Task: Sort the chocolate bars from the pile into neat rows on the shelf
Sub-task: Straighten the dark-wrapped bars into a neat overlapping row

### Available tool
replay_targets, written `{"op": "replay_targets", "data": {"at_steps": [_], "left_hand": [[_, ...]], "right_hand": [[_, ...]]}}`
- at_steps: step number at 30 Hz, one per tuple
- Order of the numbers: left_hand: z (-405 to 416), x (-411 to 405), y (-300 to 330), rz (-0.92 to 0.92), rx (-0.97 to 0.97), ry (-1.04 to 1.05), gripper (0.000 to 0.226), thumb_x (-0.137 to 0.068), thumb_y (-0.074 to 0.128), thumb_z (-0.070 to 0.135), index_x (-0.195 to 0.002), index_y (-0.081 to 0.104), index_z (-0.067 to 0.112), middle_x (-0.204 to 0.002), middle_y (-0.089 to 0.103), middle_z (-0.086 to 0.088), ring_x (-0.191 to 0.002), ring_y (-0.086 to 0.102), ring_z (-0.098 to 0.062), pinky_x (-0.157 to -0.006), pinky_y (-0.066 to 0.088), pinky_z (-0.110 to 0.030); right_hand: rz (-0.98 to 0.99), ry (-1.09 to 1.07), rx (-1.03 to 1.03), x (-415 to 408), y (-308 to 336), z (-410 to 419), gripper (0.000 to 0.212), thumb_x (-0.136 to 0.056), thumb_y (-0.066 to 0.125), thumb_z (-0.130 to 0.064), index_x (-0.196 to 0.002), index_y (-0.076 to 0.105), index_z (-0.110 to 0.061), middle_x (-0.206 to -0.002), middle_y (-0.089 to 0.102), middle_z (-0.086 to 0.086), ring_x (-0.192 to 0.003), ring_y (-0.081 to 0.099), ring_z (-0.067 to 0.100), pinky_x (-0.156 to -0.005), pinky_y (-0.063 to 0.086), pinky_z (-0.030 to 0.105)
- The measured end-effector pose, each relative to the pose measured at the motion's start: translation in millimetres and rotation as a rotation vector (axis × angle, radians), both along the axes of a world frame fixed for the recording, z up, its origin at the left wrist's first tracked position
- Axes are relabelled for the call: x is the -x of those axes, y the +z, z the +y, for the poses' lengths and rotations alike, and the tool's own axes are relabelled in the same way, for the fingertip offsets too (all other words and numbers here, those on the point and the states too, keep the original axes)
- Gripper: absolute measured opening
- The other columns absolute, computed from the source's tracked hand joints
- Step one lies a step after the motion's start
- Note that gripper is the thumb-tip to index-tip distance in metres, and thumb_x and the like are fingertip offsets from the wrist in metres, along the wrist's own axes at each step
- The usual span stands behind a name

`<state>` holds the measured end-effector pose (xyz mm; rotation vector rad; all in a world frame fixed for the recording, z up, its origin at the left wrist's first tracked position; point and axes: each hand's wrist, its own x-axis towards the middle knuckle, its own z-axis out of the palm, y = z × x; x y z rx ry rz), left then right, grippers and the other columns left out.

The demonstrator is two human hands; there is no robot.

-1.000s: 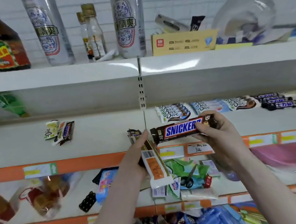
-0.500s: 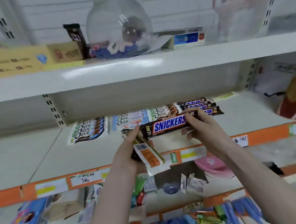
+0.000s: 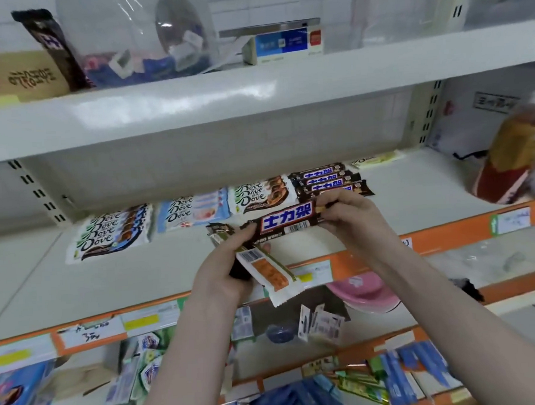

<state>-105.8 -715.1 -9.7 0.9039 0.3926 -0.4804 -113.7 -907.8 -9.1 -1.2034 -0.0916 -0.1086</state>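
My right hand (image 3: 350,217) grips the right end of a brown Snickers bar (image 3: 287,220) held level above the middle shelf (image 3: 139,282). My left hand (image 3: 226,267) clutches a bundle of bars (image 3: 265,269), a white and orange wrapper on top, and its fingertips touch the Snickers bar's left end. Behind, on the shelf, lie rows: a Snickers row (image 3: 329,179), then three stacks of Dove bars (image 3: 261,193), (image 3: 194,208), (image 3: 114,230). One pale bar (image 3: 376,159) lies alone at the back right.
The upper shelf (image 3: 253,87) overhangs close above, carrying boxes, a plastic bag and a dark bar. A red and gold packet (image 3: 514,162) stands at the right end of the middle shelf. Lower shelves hold a pink bowl (image 3: 362,290) and mixed packets.
The view has swung right from the loose pile to the sorted rows. The Snickers bar has been turned over, its Chinese-lettered side now up, and carried closer to the Snickers row.
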Motion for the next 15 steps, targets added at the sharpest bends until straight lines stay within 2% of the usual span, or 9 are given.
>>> {"op": "replay_targets", "data": {"at_steps": [3, 5, 7, 9, 12, 15], "left_hand": [[2, -3, 2, -0.019, -0.054, 0.000, 0.012, -0.076, 0.068, 0.007, -0.085, 0.061, 0.007, -0.059, 0.068, -0.009, -0.048, 0.065, -0.018, -0.054, 0.057, -0.027], [6, -5, 5, -0.070, -0.079, 0.015, 0.016, -0.076, 0.068, 0.003, -0.090, 0.062, 0.006, -0.062, 0.069, -0.008, -0.048, 0.065, -0.017, -0.049, 0.055, -0.025], [12, -7, 6, -0.110, -0.093, 0.041, 0.028, -0.075, 0.069, 0.001, -0.101, 0.061, 0.005, -0.065, 0.071, -0.009, -0.050, 0.067, -0.018, -0.046, 0.053, -0.023], [17, -9, 5, -0.118, -0.106, 0.052, 0.040, -0.073, 0.070, 0.001, -0.112, 0.059, 0.003, -0.070, 0.071, -0.011, -0.050, 0.067, -0.018, -0.045, 0.052, -0.023], [20, -13, 1, -0.131, -0.117, 0.044, 0.059, -0.070, 0.073, 0.001, -0.126, 0.053, 0.001, -0.085, 0.071, -0.014, -0.052, 0.067, -0.019, -0.046, 0.052, -0.023], [15, -15, -1, -0.150, -0.131, 0.022, 0.058, -0.071, 0.072, 0.001, -0.126, 0.053, 0.003, -0.087, 0.070, -0.013, -0.054, 0.068, -0.019, -0.047, 0.052, -0.023]], "right_hand": [[-0.054, 0.008, 0.122, -3, -2, -2, 0.040, -0.076, 0.054, 0.017, -0.073, 0.070, -0.019, -0.084, 0.070, 0.006, -0.083, 0.066, 0.022, -0.073, 0.056, 0.026], [-0.071, -0.005, 0.226, -5, -4, -3, 0.042, -0.074, 0.058, 0.017, -0.088, 0.069, -0.021, -0.100, 0.066, 0.010, -0.099, 0.062, 0.028, -0.090, 0.051, 0.038], [-0.083, -0.022, 0.362, -6, -5, -2, 0.046, -0.072, 0.064, 0.012, -0.100, 0.067, -0.024, -0.111, 0.065, 0.005, -0.110, 0.058, 0.025, -0.098, 0.046, 0.041], [-0.085, -0.032, 0.501, -5, -5, -2, 0.046, -0.072, 0.069, 0.006, -0.105, 0.066, -0.025, -0.110, 0.067, -0.003, -0.105, 0.062, 0.013, -0.094, 0.049, 0.028], [-0.114, -0.052, 0.720, -3, -4, -2, 0.045, -0.071, 0.074, -0.004, -0.106, 0.064, -0.030, -0.101, 0.066, -0.014, -0.086, 0.062, -0.007, -0.074, 0.045, 0.005], [-0.230, -0.075, 0.973, -4, -7, -8, 0.045, -0.067, 0.078, -0.015, -0.105, 0.061, -0.034, -0.100, 0.060, -0.021, -0.091, 0.054, -0.015, -0.078, 0.038, -0.001]]}}
